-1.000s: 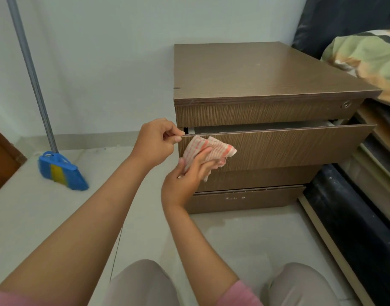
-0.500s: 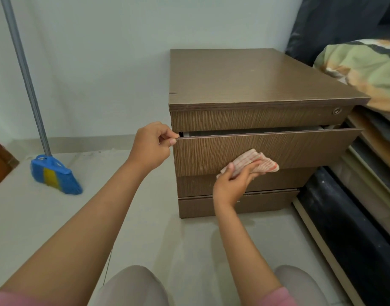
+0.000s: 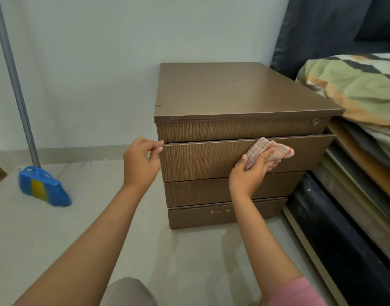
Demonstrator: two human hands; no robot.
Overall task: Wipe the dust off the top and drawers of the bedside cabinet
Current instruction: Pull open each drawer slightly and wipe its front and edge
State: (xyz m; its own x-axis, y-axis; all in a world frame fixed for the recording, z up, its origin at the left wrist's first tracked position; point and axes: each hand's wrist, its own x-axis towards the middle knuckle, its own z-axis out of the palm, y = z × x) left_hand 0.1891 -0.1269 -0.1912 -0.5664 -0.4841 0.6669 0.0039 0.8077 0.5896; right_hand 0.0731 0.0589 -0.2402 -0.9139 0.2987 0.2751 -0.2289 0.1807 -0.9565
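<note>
Head view: person crouched in front of bedside cabinet (image 3: 240, 91), both hands at the second drawer (image 3: 203, 161).
Cabinet location: on pale floor (image 3: 189, 261) against the wall, bed (image 3: 355, 89) just beside it on the right.
Drawer state: second drawer pulled out a little, front standing proud of the drawers above and below.
Left hand (image 3: 141, 164): fingers curled, pinching the drawer's top left corner, holding it steady.
Right hand (image 3: 253, 173): closed round a bunched checked cloth (image 3: 269, 152), pressing it on the drawer front near the top edge, right of centre.
Step in hand: wiping the face of the pulled-out drawer, judged from the cloth's contact.
How to do it well: keep the left pinch firm so the drawer does not slide in under pressure; flatten the cloth for more contact; run overlapping strokes along the grain, edge to edge.
Also cover: thin top lip of the drawer front and the far right end next to the bed.
Left to do, by judgement: lower drawers (image 3: 229, 188) look unwiped, pale specks show on the bottom one; can't tell if the top is done.
Risk: pressing hard may shut the drawer on the left fingertips.
Other: blue broom (image 3: 44, 188) leaning against the wall on the left, well apart.
</note>
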